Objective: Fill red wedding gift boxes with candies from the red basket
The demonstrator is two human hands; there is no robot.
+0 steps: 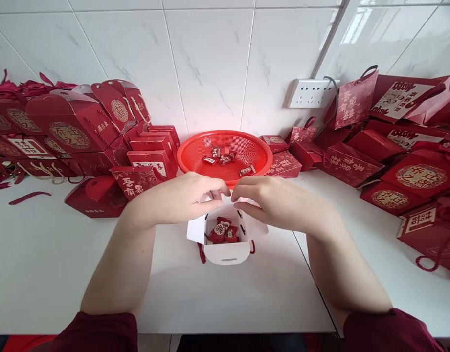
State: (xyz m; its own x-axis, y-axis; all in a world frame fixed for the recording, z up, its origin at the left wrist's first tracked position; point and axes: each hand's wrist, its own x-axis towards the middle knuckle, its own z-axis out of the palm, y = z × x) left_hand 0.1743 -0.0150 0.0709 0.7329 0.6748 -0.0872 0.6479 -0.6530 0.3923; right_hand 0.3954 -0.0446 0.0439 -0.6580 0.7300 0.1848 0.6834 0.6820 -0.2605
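Note:
An opened paper gift box (227, 254) with a white inside stands on the table, flaps spread. Several red wrapped candies (224, 231) lie in the bottom. Dark red cord handles (202, 253) hang at its sides. Over its far edge, my left hand (201, 193) bends inward, with thumb and fingers apart and nothing visible between them. Facing it, my right hand (267, 198) is curved the same way, its thumb below the fingers with a gap. Both hands are close to the far flap; whether they touch it is partly hidden.
Behind the box sits a red plastic basket (186, 159) with several candies (222, 156). Red gift boxes are stacked at left (69, 132) and right (417, 171). A loose ribbon (30, 197) lies at left. A white power strip (311, 94) is against the tiled wall.

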